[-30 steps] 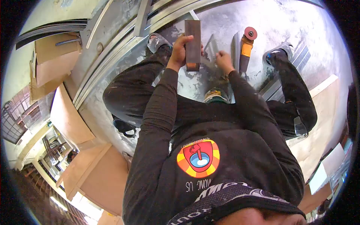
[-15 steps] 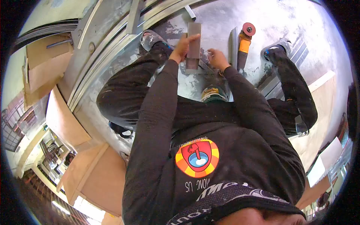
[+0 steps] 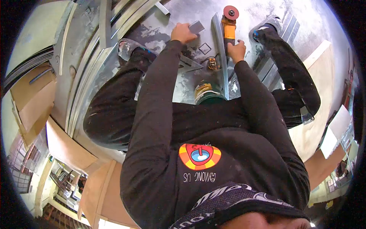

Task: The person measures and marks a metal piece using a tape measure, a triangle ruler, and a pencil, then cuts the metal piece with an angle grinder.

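At twelve o'clock, the left hand [image 3: 184, 33] clamps a metal piece [image 3: 196, 27], now tilted; at one o'clock, the right hand [image 3: 236, 50] now closes round the angle grinder [image 3: 229, 29] by its handle, leaving neither hand free.

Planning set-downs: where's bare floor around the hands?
Bare: floor between grinder and right shoe; also beyond metal piece in left hand, left of metal bar. Crowded: around bucket, triangular square and yellow-black object.

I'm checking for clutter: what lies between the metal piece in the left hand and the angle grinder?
A long metal bar, with floor showing between it and the metal piece; the head view shows it beside the angle grinder.
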